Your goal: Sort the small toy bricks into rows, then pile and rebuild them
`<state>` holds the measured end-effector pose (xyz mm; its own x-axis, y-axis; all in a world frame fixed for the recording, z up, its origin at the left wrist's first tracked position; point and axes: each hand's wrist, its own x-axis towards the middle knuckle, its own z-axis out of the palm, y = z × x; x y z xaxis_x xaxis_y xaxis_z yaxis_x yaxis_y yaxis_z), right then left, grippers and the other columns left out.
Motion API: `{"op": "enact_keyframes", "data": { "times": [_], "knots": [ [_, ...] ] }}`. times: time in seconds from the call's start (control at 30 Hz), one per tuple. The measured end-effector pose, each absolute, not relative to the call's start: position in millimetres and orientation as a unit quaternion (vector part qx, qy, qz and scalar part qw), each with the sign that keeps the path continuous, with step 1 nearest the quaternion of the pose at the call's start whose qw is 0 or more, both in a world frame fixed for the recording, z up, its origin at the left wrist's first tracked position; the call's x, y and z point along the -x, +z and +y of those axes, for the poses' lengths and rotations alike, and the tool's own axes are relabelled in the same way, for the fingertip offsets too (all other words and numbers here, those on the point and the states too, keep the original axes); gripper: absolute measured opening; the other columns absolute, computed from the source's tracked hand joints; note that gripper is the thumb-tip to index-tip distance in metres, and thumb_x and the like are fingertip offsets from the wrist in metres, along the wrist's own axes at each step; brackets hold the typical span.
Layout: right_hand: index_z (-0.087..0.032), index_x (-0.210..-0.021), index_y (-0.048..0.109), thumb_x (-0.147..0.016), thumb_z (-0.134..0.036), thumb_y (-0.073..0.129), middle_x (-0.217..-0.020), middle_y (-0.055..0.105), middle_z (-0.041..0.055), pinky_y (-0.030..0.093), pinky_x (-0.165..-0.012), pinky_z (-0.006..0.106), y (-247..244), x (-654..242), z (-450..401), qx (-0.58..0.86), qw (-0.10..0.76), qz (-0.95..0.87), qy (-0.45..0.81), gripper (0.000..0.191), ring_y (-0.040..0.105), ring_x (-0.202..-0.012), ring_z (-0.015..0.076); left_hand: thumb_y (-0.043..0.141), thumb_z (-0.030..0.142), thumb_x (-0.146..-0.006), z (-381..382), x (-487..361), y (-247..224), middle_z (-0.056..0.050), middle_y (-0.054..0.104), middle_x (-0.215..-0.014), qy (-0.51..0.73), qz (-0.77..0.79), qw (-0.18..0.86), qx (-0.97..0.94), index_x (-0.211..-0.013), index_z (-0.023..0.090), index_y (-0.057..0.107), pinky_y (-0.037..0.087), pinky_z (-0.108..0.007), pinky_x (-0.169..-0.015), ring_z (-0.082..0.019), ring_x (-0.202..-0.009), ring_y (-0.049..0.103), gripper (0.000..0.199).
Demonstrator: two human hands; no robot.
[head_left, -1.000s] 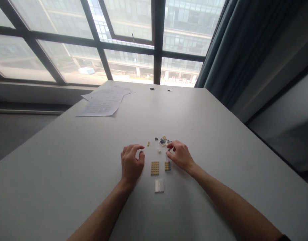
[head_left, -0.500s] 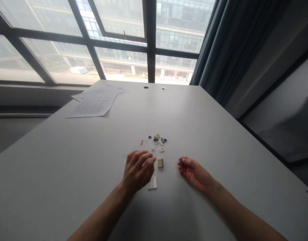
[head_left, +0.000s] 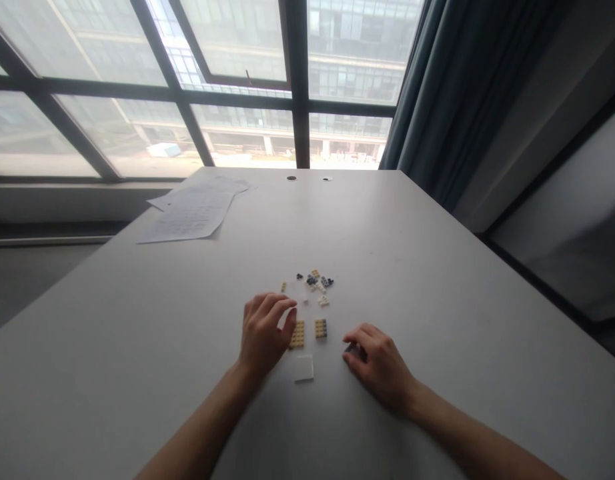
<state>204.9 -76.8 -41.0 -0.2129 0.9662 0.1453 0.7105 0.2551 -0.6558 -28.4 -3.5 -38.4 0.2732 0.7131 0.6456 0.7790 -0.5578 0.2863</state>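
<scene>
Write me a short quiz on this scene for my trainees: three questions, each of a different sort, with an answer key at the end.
1. True or false: the flat white square lies nearer the person than the small tan-and-grey piece.
2. Fill the gap: a loose grey piece is in the person's ____ hand.
3. Short answer: which thing on the table does the left hand partly hide from view?

Key
1. True.
2. Right: it shows at the fingers of the right hand.
3. The larger tan plate; whether the hand touches it cannot be told.
</scene>
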Motion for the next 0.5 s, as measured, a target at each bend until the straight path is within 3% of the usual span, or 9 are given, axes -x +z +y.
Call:
{"op": "enact_keyframes", "data": {
  "times": [0.23, 0.5],
  "knots": [
    [-0.019, -0.092, 0.063, -0.084, -0.018, 0.057, -0.087, 0.062, 0.0047, 0.042, -0.078, 0.032, -49.5, -193.8, -77.6, 0.573, 0.236, -0.765, 0.176, 0.01, 0.055, -0.083, 0.0198, 0.059, 0.031, -0.083, 26.0, 4.8, -24.6, -0.006, 0.065, -0.102, -0.256, -0.508, 0.004, 0.822, -0.096, 0.022, 0.067, 0.037, -0.04, -0.088, -0.025, -0.101, 0.053, 0.018],
    [-0.019, -0.104, 0.063, -0.081, -0.021, 0.061, -0.083, 0.063, 0.0029, 0.042, -0.077, 0.031, -51.0, -196.3, -75.6, 0.567, 0.279, -0.742, 0.225, 0.023, 0.056, -0.079, 0.0182, 0.058, 0.038, -0.079, 62.4, -38.5, -21.0, -0.01, 0.063, -0.098, -0.127, -0.543, -0.007, 0.83, -0.094, 0.02, 0.069, 0.035, -0.041, -0.085, -0.028, -0.099, 0.05, 0.026]
  ]
}}
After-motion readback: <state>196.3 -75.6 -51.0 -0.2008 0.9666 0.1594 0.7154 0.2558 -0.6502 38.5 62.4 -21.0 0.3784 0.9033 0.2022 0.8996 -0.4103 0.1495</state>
